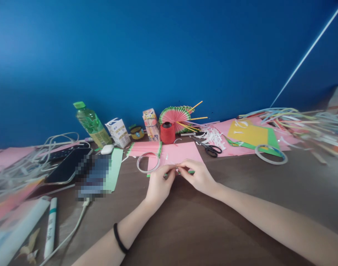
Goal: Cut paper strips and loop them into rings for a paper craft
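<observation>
My left hand (159, 183) and my right hand (198, 175) meet fingertip to fingertip above the front edge of a pink paper sheet (184, 150). Each is closed in a pinch, and whatever lies between the fingers is too small to make out. Green strips show along the sheet's front edge, partly covered by my hands. A tape roll (148, 162) rests on the sheet's left side. Behind it lies a pleated pink paper with green ends (144, 148). A red thread spool (167, 133) stands at the sheet's back, before a pleated paper fan (176, 115).
Black scissors (211, 149) and another tape roll (271, 154) lie to the right, near yellow paper (248, 133). A green bottle (92, 123), a white carton (118, 133), a phone (69, 165) and a marker (50, 227) are on the left. A blue wall (169, 55) rises behind.
</observation>
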Demonstrator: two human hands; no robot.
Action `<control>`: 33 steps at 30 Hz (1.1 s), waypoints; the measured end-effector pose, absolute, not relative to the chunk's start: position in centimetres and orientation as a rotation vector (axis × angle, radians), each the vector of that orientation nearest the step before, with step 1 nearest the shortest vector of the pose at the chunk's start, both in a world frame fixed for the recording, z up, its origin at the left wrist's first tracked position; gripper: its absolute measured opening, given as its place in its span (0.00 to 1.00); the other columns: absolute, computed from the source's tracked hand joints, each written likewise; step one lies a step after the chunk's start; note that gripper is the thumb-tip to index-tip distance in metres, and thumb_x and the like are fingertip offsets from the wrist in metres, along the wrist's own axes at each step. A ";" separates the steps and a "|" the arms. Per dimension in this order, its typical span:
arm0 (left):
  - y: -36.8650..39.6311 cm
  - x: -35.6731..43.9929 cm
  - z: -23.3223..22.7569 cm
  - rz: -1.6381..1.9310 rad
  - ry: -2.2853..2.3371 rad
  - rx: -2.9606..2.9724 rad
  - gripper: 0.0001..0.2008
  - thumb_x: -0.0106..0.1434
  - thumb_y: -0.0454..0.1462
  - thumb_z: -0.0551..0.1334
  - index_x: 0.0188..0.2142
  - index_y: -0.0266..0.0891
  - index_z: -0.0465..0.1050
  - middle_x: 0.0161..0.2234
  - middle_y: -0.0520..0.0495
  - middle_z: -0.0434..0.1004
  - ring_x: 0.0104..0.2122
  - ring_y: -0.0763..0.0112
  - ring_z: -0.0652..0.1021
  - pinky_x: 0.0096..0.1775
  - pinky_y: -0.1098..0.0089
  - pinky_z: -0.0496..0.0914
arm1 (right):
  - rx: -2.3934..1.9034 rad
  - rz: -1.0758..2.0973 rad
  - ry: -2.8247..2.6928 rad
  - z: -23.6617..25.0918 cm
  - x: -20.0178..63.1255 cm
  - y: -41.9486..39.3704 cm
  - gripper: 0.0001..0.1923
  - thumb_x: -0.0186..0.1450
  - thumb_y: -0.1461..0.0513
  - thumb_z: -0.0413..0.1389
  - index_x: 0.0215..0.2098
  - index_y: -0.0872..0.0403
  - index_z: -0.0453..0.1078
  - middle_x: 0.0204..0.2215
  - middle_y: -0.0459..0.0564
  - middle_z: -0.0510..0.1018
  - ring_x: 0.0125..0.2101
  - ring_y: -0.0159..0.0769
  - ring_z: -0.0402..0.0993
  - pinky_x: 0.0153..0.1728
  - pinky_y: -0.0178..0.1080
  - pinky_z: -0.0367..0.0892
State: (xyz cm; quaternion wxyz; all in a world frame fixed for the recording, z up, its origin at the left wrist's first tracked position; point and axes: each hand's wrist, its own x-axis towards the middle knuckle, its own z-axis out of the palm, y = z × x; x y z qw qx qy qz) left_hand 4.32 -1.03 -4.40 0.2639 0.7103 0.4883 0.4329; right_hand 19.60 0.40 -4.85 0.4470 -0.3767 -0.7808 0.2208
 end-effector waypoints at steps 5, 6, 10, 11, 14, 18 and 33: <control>-0.8 4.3 -4.4 1.159 1.327 1.880 0.10 0.57 0.34 0.55 0.34 0.38 0.74 0.31 0.50 0.78 0.30 0.71 0.76 0.34 0.73 0.68 | -0.930 0.589 -1.895 -5.1 19.6 0.6 0.07 0.61 0.64 0.49 0.31 0.55 0.68 0.26 0.47 0.74 0.27 0.31 0.70 0.30 0.34 0.66; -0.8 4.3 -4.4 1.156 1.323 1.876 0.09 0.57 0.33 0.54 0.34 0.38 0.73 0.31 0.50 0.78 0.30 0.71 0.76 0.34 0.73 0.68 | -0.929 0.594 -1.892 -5.1 19.6 0.6 0.07 0.61 0.64 0.49 0.31 0.55 0.68 0.26 0.47 0.74 0.27 0.31 0.70 0.30 0.34 0.66; -0.6 4.3 -4.5 1.148 1.289 1.864 0.09 0.57 0.34 0.54 0.34 0.39 0.73 0.30 0.51 0.77 0.30 0.72 0.76 0.33 0.74 0.68 | -0.928 0.582 -1.902 -5.1 19.7 0.7 0.06 0.60 0.64 0.50 0.31 0.54 0.69 0.27 0.47 0.75 0.28 0.32 0.71 0.30 0.33 0.66; -0.6 4.3 -4.5 1.145 1.284 1.859 0.09 0.57 0.34 0.54 0.34 0.38 0.73 0.30 0.51 0.77 0.30 0.72 0.76 0.33 0.74 0.68 | -0.927 0.573 -1.908 -5.0 19.7 0.7 0.06 0.60 0.64 0.50 0.32 0.54 0.69 0.27 0.48 0.75 0.28 0.32 0.71 0.30 0.33 0.66; -0.6 4.3 -4.4 1.140 1.279 1.831 0.09 0.57 0.34 0.54 0.33 0.38 0.72 0.28 0.51 0.76 0.30 0.72 0.76 0.33 0.74 0.68 | -0.939 0.549 -1.911 -4.9 19.7 0.7 0.06 0.60 0.64 0.50 0.31 0.54 0.69 0.27 0.47 0.75 0.28 0.32 0.71 0.31 0.34 0.66; -0.5 4.4 -4.3 1.143 1.275 1.751 0.07 0.56 0.34 0.55 0.32 0.37 0.70 0.26 0.51 0.75 0.29 0.72 0.75 0.34 0.72 0.67 | -0.968 0.532 -1.885 -4.5 19.8 0.8 0.06 0.59 0.65 0.50 0.29 0.55 0.68 0.25 0.47 0.74 0.26 0.31 0.70 0.30 0.33 0.65; 0.8 3.2 -4.0 0.992 0.838 1.328 0.15 0.55 0.35 0.57 0.43 0.35 0.67 0.21 0.53 0.70 0.25 0.75 0.70 0.34 0.72 0.63 | -1.255 0.447 -1.149 -2.7 27.5 7.6 0.07 0.55 0.59 0.51 0.25 0.55 0.65 0.18 0.44 0.71 0.19 0.30 0.68 0.23 0.34 0.65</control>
